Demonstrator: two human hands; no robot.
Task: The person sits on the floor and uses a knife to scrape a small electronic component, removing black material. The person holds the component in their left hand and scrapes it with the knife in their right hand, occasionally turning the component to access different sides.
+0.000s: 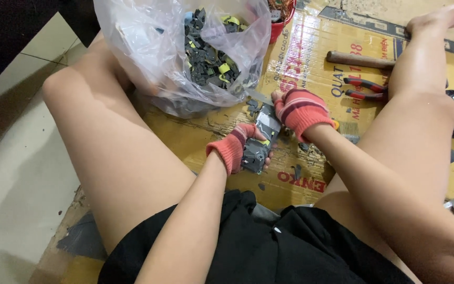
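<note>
While clenched by both gloved hands' fingers [262,135], 1 scuffed dark grey plastic block [261,141].

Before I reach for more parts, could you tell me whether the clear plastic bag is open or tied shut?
Open: the clear plastic bag's mouth gapes, showing black and yellow parts inside.

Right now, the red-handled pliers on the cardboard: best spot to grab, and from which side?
Grip the pliers by the two red handles, coming from above. They lie flat on the cardboard, handles slightly spread and pointing left, in open space between the wooden-handled tool and the leg. The jaw end sits hidden behind that leg, so the handle end is the clear approach.
</note>
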